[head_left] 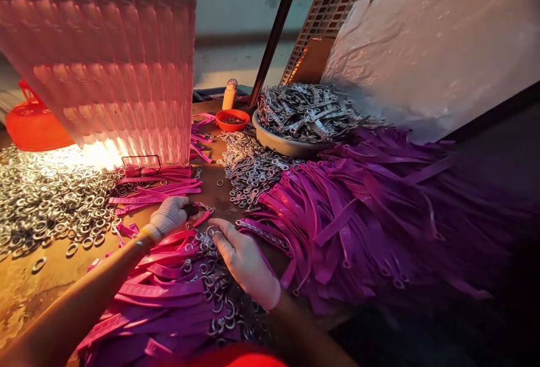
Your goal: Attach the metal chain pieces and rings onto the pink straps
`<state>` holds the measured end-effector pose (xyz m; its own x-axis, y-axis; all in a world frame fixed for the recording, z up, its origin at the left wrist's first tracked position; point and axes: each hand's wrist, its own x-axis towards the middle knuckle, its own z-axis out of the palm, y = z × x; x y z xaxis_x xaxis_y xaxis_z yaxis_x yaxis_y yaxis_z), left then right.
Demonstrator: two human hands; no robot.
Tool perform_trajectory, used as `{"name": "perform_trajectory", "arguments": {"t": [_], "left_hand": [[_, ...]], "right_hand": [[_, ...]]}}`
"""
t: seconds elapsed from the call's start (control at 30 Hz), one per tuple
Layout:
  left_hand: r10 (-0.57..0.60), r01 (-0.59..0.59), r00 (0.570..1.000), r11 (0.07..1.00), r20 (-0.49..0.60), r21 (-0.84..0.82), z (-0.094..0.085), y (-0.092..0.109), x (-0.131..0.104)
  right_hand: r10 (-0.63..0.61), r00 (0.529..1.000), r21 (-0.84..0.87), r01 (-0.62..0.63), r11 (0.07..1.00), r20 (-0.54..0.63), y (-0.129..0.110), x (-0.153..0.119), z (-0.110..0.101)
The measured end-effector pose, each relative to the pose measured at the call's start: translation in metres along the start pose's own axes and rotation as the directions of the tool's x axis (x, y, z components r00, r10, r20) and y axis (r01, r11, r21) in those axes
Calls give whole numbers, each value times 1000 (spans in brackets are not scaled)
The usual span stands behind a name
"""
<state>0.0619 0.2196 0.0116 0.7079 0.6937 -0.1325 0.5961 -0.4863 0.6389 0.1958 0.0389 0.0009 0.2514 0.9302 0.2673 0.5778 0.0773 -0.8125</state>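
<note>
My left hand point(169, 218), in a white knit glove, has its fingers curled round a pink strap point(202, 218) with a metal end. Just right of it, my right hand point(247, 260), in a thin pale glove, pinches a metal ring point(211, 232) between thumb and forefinger. Below both hands lies a pile of pink straps point(164, 288) with rings at their right ends. Another large heap of pink straps point(337, 209) spreads to the right. Loose metal rings point(63, 204) are heaped at the left.
A grey basin point(278, 143) piled with metal chain pieces point(307, 111) stands at the back, beside small metal clasps point(253, 167). Near it are a red bowl point(232, 126) and a small bottle point(230, 94). A ribbed translucent panel point(126, 75) stands before a red lamp point(37, 125).
</note>
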Motion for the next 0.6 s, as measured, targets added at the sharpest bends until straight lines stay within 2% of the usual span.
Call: {"name": "perform_trajectory", "arguments": {"t": [0.07, 0.13, 0.2, 0.27, 0.37, 0.43, 0.5, 0.6], "left_hand": [[-49, 58, 998, 971, 45, -233, -13, 3, -37], [-103, 128, 992, 861, 78, -492, -21, 9, -74], [-143, 157, 987, 786, 71, -598, -22, 16, -104], [-174, 148, 985, 811, 8, -566, -17, 20, -125], [-166, 88, 979, 868, -118, -488, -4, 15, -143], [-113, 45, 986, 881, -118, -471, 6, 8, -151], [-69, 33, 995, 902, -69, -431, 14, 3, -158], [-81, 45, 995, 899, -64, -435, 23, 2, -166]], "right_hand": [[-79, 997, -37, 80, 996, 25, -10, 7, 4], [-138, 987, -108, 146, 983, 83, -21, 12, 12], [-163, 974, -235, 197, 952, 155, -34, 13, 21], [-197, 952, -385, 277, 880, 235, -45, 10, 28], [-277, 889, -517, 441, 734, 364, -55, 2, 35], [-309, 858, -543, 502, 673, 410, -57, -4, 37], [-310, 853, -544, 510, 666, 420, -56, -9, 40], [-292, 866, -512, 481, 712, 406, -53, -11, 41]]}}
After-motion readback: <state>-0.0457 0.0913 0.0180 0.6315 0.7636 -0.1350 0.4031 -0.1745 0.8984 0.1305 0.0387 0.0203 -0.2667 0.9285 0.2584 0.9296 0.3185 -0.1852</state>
